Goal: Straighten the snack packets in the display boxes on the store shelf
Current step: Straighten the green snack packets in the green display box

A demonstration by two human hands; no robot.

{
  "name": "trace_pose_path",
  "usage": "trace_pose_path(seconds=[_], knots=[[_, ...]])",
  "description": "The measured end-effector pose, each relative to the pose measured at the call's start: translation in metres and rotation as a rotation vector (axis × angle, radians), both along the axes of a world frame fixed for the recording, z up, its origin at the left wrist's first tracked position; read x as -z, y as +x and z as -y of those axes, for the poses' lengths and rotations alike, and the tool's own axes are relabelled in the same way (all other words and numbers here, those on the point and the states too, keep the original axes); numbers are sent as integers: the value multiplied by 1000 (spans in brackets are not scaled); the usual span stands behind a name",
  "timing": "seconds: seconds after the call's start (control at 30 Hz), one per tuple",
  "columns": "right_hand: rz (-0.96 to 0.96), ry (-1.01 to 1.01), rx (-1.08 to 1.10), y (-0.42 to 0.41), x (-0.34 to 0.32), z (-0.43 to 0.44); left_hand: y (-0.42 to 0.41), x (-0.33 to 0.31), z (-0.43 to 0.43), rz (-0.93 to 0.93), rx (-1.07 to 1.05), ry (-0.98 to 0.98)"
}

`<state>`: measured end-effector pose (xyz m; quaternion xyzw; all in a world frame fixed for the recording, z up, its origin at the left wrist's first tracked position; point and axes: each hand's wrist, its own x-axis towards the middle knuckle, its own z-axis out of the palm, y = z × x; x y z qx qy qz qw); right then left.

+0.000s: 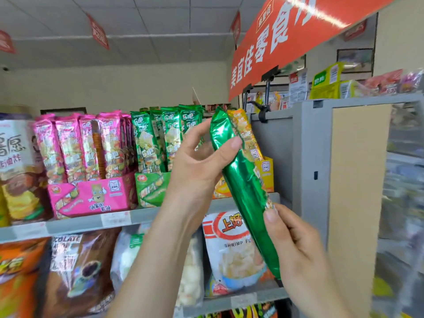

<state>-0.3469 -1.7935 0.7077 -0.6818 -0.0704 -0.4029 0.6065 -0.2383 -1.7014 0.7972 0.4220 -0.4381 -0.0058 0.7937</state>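
A long green foil snack packet (243, 187) is held tilted in front of the shelf, its top leaning left. My left hand (202, 161) grips its upper part, thumb across the front. My right hand (291, 239) holds its lower end with curled fingers. Behind it, yellow packets (245, 131) stand in a yellow display box (267, 171). To the left, green packets (160, 136) stand upright in a green box (151, 189), and pink packets (80, 145) fill a pink box (91, 198).
The boxes stand on a grey shelf (91, 222) with price labels. Below it hang a shrimp-chip bag (231, 249) and a brown bag (80, 271). A grey shelf end panel (312, 157) rises at right, and an orange sign (275, 42) hangs overhead.
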Motion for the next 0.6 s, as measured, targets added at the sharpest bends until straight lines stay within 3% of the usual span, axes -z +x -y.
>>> trace_pose_path(seconds=[0.2,0.37,0.6], knots=[[-1,-4,-1,-4,4,0,-15,21,0,56,-81,86],[-47,19,-121,-3,7,-1,-22,28,-3,-9,-211,24],[-118,-79,-38,0,25,6,-18,18,-2,-52,-381,-109]])
